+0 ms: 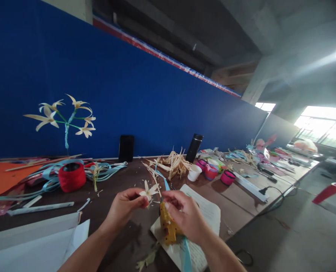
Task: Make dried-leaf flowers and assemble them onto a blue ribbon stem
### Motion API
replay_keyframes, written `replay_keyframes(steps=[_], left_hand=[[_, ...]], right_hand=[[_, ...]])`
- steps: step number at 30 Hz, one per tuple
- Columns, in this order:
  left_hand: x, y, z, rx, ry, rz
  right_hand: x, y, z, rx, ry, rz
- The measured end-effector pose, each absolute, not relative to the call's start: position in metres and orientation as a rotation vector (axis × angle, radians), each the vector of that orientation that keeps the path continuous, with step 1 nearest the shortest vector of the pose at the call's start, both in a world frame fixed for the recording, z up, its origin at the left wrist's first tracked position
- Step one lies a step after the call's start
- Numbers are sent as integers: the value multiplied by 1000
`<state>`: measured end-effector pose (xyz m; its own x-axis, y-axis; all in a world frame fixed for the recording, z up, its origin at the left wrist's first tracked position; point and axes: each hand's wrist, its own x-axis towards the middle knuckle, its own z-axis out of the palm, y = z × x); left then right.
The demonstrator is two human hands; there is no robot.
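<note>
My left hand pinches a cream flower with several pointed petals between thumb and fingers. To its right, my right hand is closed, thumb against fingers, just over a yellow glue gun. What these fingers grip, if anything, is hidden; I cannot tell whether they touch the gun. The glue gun lies on an open book, and a light blue ribbon runs down across the page. At the left stands a flower spray of similar cream blooms on a blue-wrapped stem.
Dried husk strips are heaped behind my hands, beside a white cup and a black flask. A red roll sits among blue ribbons at left. A power strip lies at right; white boxes occupy the near left.
</note>
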<state>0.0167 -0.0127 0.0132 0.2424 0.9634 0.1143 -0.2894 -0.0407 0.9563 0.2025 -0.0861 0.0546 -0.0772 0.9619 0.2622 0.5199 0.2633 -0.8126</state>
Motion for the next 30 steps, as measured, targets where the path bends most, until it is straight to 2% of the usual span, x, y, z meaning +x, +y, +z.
replay_keyframes(steps=[8, 30], left_hand=[[15, -15, 16, 1152, 780, 1211], [21, -26, 31, 1225, 859, 1226]], right_hand=[[157, -80, 35, -1113, -1379, 973], [169, -69, 60, -1167, -1194, 916]])
